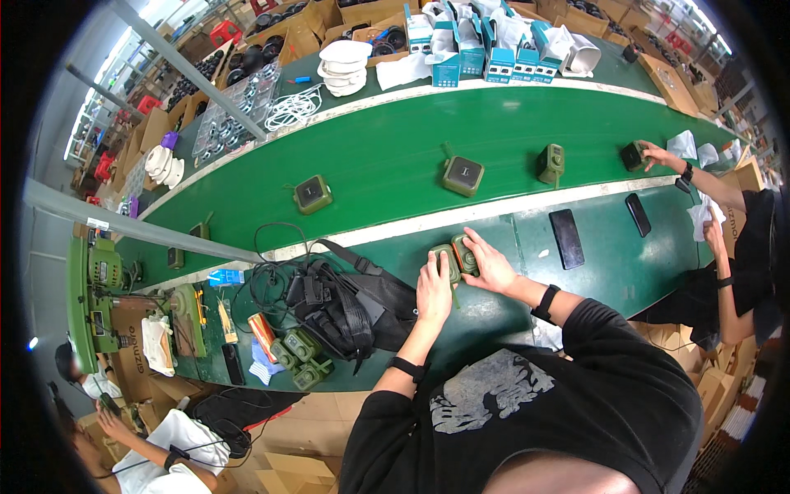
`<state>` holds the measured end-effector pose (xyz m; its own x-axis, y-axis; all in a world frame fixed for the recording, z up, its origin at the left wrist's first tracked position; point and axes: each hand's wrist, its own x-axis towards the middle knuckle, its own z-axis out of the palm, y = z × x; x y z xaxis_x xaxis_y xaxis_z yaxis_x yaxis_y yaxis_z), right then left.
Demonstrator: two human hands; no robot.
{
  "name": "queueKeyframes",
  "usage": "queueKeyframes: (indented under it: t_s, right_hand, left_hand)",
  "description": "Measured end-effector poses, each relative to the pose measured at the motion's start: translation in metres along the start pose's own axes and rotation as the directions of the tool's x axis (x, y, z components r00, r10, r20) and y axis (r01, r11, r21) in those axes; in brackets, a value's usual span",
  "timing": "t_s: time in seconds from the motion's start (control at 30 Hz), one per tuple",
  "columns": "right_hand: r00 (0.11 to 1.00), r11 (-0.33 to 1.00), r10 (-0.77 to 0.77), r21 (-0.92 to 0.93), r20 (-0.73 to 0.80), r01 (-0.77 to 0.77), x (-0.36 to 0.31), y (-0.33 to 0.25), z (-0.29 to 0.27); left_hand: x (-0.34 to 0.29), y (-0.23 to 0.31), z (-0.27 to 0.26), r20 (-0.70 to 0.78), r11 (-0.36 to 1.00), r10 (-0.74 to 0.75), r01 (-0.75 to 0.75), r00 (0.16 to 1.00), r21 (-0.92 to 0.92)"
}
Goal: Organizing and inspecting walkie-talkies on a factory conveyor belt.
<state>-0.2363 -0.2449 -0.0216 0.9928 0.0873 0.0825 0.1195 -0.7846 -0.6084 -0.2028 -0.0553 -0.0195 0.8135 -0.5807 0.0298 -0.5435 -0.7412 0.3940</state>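
Two small olive-green portable speakers stand side by side on the green bench in front of me. My left hand (434, 290) has its fingers closed on the left speaker (445, 260). With its fingers wrapped over the top, my right hand (491, 265) grips the right speaker (460, 249), which shows an orange edge. A green strap hangs near the left one. Beyond, on the conveyor belt (378, 156), lie similar speakers with dark square fronts, one at the left (313, 195) and one further right (463, 176); another speaker (550, 163) stands upright.
A black bag (354, 309) with straps and cables lies left of my hands, near several stacked green speakers (300, 356). Phones (566, 239) rest at the right. There a co-worker's hand (656, 155) holds a speaker. A green machine (90, 296) stands far left; blue boxes (502, 62) line the back.
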Motion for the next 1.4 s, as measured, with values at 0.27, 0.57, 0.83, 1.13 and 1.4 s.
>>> queueKeyframes:
  t_s: [0.27, 0.57, 0.83, 1.13, 1.4]
  right_hand:
    - [0.998, 0.997, -0.063, 0.050, 0.013, 0.063, 0.006, 0.015, -0.006]
    - [0.849, 0.986, 0.102, -0.063, -0.518, -0.157, 0.089, 0.128, -0.095]
    - [0.856, 0.814, 0.078, -0.463, -0.511, -0.351, 0.126, 0.172, -0.094]
    - [0.925, 0.875, 0.356, -0.299, -0.133, -0.380, 0.166, 0.141, -0.065]
    - [0.977, 0.925, 0.211, -0.320, -0.018, -0.206, 0.126, 0.099, -0.063]
  left_hand:
    - [0.000, -0.003, -0.001, -0.010, 1.000, 0.006, -0.007, 1.000, -0.010]
    - [-0.001, -0.003, 0.005, -0.023, 0.999, 0.024, -0.023, 0.999, 0.036]
    - [0.025, -0.008, 0.009, -0.026, 0.983, 0.005, 0.000, 1.000, 0.182]
    - [0.028, -0.005, 0.008, -0.024, 0.986, -0.008, 0.012, 1.000, 0.168]
    - [0.028, -0.006, 0.007, -0.063, 0.996, 0.010, -0.004, 0.998, 0.093]
